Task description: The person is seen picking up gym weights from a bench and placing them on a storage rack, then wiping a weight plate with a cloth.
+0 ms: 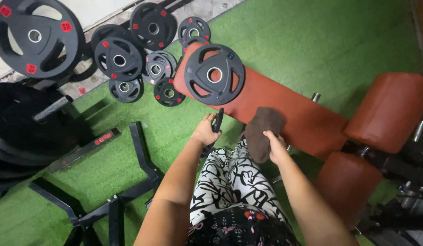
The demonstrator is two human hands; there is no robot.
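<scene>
My left hand [205,130] grips a small black weight plate [218,120] held edge-on, just in front of the near edge of a red padded bench [284,109]. My right hand [275,146] holds a dark brown cloth [262,132] that lies against the bench's near edge. A larger black weight plate [214,74] with three grip holes lies flat on the far end of the bench. My patterned black-and-white clothing fills the bottom centre.
Several black plates with red marks [125,59] lie on the floor beyond the bench; a big one [36,37] sits at top left. A black metal rack base [115,191] crosses the green turf at left. Red roller pads [389,109] stand at right.
</scene>
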